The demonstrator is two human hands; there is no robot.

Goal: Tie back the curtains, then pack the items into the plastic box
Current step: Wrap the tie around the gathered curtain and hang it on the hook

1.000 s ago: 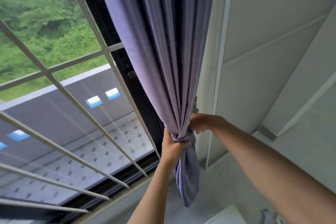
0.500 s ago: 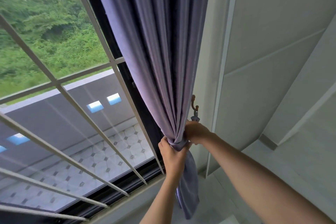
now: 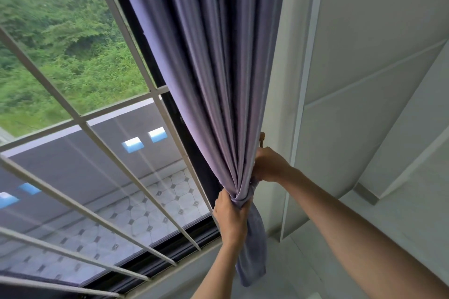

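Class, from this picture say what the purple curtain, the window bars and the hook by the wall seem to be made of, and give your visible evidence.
Curtain: woven fabric, probably a heavy matte cloth; it falls in soft, deep folds and bunches where the left hand grips it.
Window bars: likely painted metal; thin, straight, pale and evenly smooth.
Hook: possibly brass-toned metal or plastic; only a small brownish tip shows above the right hand.

Soft daylight enters through the window (image 3: 80, 94), brightening the curtain (image 3: 218, 80) folds nearest it and leaving the deeper folds shadowed, while the foliage beyond the window looks slightly blurred, faint streaks of glare cross its glass, and straight lines bow toward the edges.
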